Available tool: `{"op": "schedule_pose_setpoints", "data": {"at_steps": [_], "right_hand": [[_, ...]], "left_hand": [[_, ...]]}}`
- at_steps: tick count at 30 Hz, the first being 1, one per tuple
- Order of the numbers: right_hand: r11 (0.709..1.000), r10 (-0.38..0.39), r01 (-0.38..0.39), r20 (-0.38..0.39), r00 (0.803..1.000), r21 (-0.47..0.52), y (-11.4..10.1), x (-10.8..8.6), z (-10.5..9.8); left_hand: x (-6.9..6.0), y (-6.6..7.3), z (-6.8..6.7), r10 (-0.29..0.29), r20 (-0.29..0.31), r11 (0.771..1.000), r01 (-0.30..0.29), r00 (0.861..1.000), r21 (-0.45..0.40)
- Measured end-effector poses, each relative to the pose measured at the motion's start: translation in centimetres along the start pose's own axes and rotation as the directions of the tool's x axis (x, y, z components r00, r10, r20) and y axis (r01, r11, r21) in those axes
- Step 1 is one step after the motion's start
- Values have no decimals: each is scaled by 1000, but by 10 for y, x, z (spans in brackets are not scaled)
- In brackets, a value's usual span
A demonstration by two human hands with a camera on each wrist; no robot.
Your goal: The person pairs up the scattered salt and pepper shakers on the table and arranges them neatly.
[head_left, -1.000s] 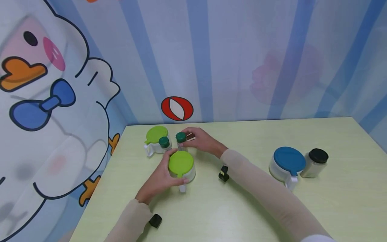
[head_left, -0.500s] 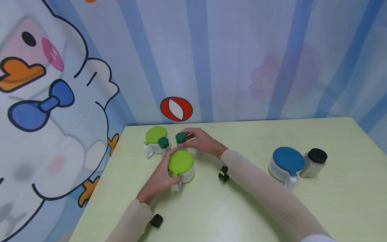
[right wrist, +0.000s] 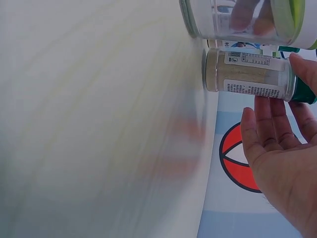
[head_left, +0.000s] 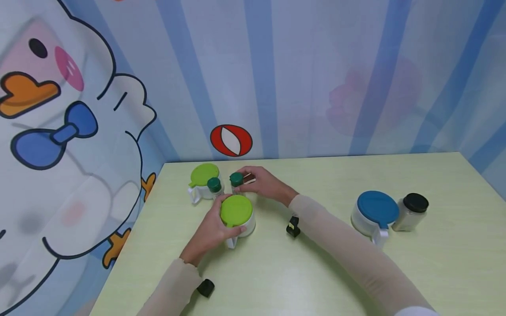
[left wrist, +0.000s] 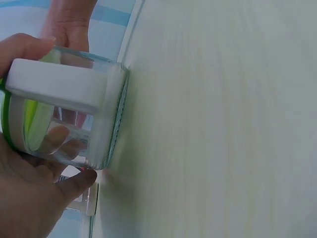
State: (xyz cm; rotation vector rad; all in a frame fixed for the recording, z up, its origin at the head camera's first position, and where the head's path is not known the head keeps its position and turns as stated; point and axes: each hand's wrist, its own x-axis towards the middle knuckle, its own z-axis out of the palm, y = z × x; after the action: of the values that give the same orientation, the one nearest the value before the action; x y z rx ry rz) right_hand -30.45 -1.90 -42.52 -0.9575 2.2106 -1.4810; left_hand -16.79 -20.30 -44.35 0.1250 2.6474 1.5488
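My left hand [head_left: 208,230] grips a glass seasoning jar [head_left: 237,210] with a lime-green lid and a white handle, fingers on its far left side and thumb at the front. The left wrist view shows the jar's clear body and white handle [left wrist: 59,87], its base at the tabletop. Just behind, my right hand [head_left: 265,184] holds a spice shaker [head_left: 236,180] by its dark green cap, between thumb and fingers. In the right wrist view, the shaker [right wrist: 250,74] has tan powder and white labels and stands upright. A second green-capped shaker [head_left: 215,186] stands left of it.
Another lime-lidded jar [head_left: 204,175] stands at the back left, near the table [head_left: 316,272] edge and wall. To the right are a blue-lidded jar [head_left: 377,208] with a white handle and a black-capped jar [head_left: 413,210] beside it.
The jar under my left hand has turned slightly, its handle and lid tab shifting to the left. My right hand and the shaker have stayed in place.
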Motion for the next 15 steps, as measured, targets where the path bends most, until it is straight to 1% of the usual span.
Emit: {"op": "schedule_pose_setpoints", "data": {"at_steps": [5, 9, 15], "right_hand": [[1000, -5, 5, -2, 1000, 7, -3, -4, -3], [1000, -13, 13, 7, 1000, 16, -6, -8, -6], [1000, 5, -5, 6, 1000, 6, -13, -16, -13]], "left_hand": [[1, -1, 1, 9, -25, 1000, -8, 1000, 15], [0, 1, 1, 0, -44, 1000, 2, 999, 30], [0, 6, 2, 5, -42, 999, -3, 999, 49]]}}
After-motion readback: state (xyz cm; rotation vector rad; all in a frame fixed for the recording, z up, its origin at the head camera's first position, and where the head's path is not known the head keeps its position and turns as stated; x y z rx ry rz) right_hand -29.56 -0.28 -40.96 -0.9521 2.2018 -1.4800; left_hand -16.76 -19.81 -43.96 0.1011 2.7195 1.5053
